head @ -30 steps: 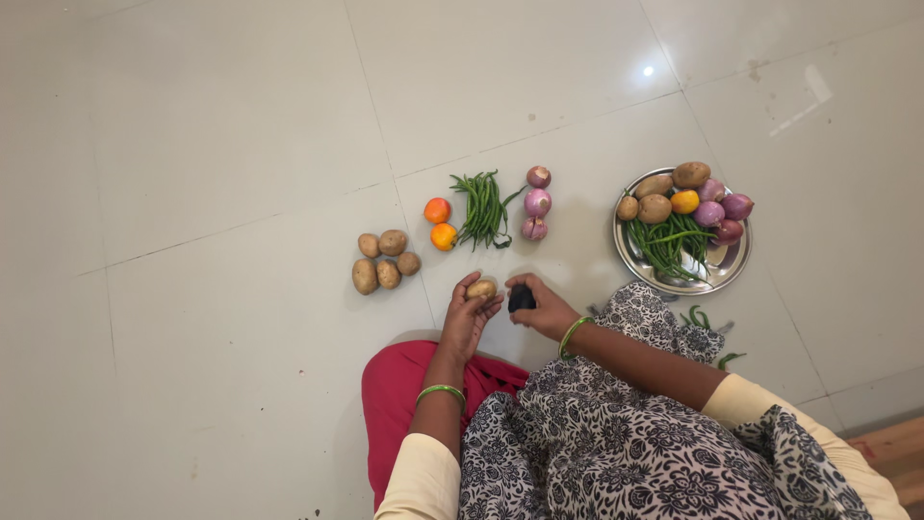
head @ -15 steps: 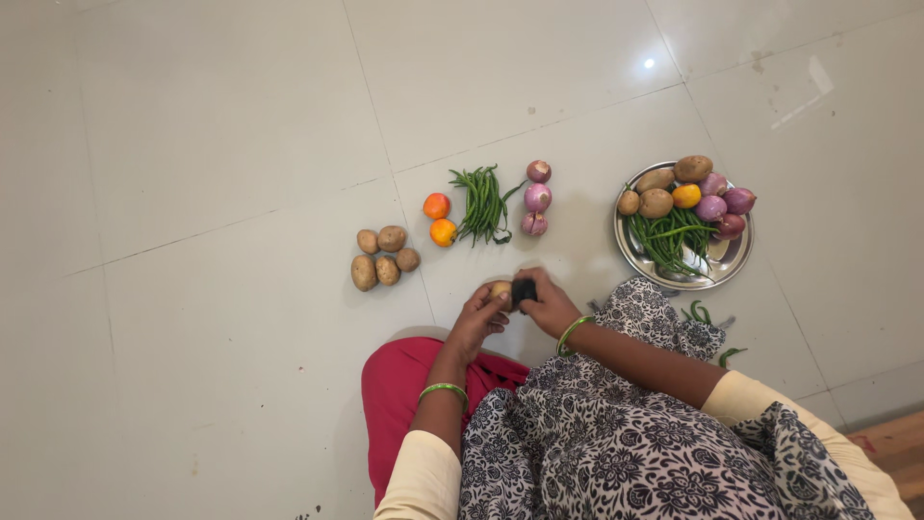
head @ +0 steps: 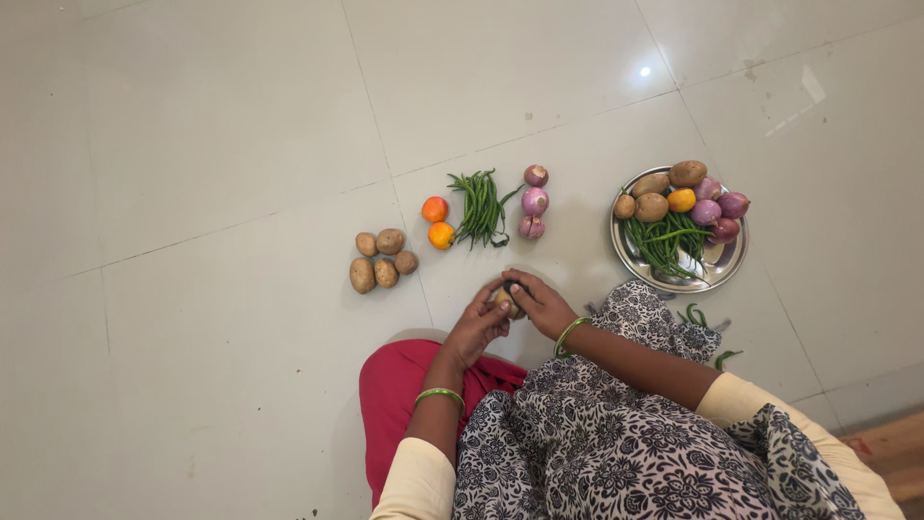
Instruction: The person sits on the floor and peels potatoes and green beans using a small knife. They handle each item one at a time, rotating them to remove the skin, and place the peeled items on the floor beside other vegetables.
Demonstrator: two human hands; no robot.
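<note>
My left hand point(head: 478, 327) grips a small brown potato point(head: 510, 308) just above the floor in front of my knees. My right hand point(head: 541, 302) presses against it from the right and is closed on a small black tool point(head: 513, 286), most of it hidden by my fingers. Both wrists wear green bangles. On the floor beyond my hands lie a group of potatoes point(head: 383, 262), two orange tomatoes point(head: 438, 221), a bunch of green beans point(head: 478, 207) and three purple onions point(head: 533, 201).
A round steel plate point(head: 717, 268) at the right holds potatoes, onions, a tomato and green beans. A few loose beans point(head: 695, 316) lie beside my patterned dress. The floor is pale glossy tile; a wooden edge shows at the bottom right.
My hands have come together: the potato was held up openly in my left hand, and now my right hand with the black tool is closed against it, lower and nearer my lap.
</note>
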